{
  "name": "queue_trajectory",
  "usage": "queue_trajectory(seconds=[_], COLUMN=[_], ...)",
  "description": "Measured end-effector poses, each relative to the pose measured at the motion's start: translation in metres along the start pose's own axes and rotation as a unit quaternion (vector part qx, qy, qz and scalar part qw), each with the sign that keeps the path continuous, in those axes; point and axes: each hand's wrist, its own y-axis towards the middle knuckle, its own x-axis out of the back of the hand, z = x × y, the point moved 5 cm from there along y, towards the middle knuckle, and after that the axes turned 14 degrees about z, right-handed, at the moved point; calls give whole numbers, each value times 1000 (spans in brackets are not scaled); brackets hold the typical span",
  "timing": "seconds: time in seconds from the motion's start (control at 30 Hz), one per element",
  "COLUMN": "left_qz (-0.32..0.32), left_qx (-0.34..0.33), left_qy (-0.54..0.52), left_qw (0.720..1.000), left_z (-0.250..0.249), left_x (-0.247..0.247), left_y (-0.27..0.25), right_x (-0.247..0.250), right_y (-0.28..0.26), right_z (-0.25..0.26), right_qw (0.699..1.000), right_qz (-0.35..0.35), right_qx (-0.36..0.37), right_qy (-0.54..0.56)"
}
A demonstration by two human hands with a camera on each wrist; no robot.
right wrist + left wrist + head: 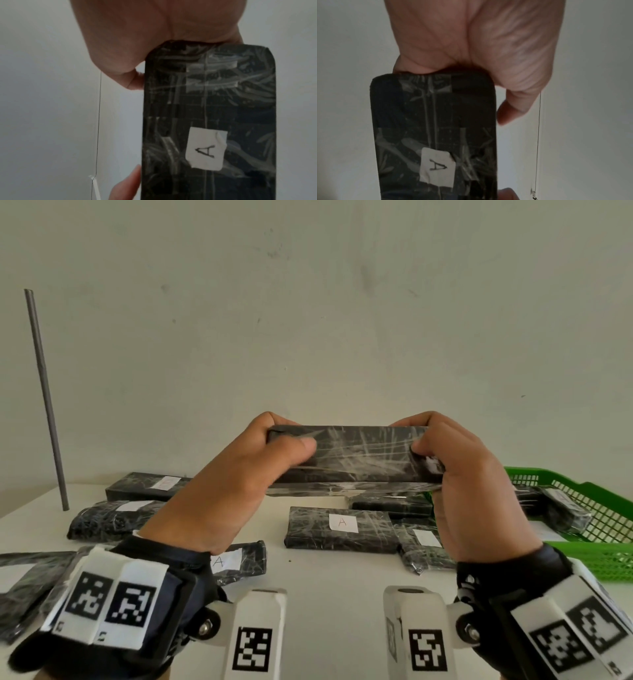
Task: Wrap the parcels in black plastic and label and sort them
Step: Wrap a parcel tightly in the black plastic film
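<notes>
A white worktop carries the wrapped parcels. Near its front left edge, a black-wrapped parcel with an "A" label lies partly hidden behind the left wrist. Toward the centre, a second parcel marked "A" lies flat, with further wrapped parcels touching its right side. At the right edge, a green mesh basket holds at least one labelled parcel. Above the middle of the worktop, clear of its surface, a long black-wrapped parcel is held level by both hands. Its left end is gripped by the left hand, thumb on the near face and fingers curled over the top edge. Its right end is gripped in the same way by the right hand. On the far face of the held parcel, a white label marked "A" is seen in both wrist views. Two more labelled parcels lie at the back left, beside an upright grey metal rod standing at the back left corner.
</notes>
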Motion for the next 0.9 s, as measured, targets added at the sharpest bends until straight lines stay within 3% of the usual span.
queue_trajectory(seconds=[0.2, 0.33, 0.5, 0.6, 0.7, 0.8, 0.9], left_qz=[-8, -9, -114, -143, -163, -157, -60], left_qx=[-40, -21, 14, 17, 26, 40, 23], left_qy=[-25, -69, -80, -109, -139, 74, 198], left_qw=[999, 997, 990, 984, 977, 984, 978], left_z=[-1, -4, -3, -3, 3, 8, 1], left_x=[7, 11, 14, 18, 25, 26, 1], left_y=[-9, -13, -9, -11, -12, -9, -6], right_x=[-3, -5, -7, -7, 1, 2, -8], right_y=[-1, -3, 0, 0, 0, 1, 1], right_z=[-2, 4, -5, -5, 1, 3, 3], right_qw=[994, 993, 990, 988, 989, 983, 969], right_qz=[89, 115, 139, 151, 117, 93, 91], right_qx=[-42, -18, -10, -4, 3, -1, -5], right_qy=[-38, -15, -1, 7, -93, -157, -231])
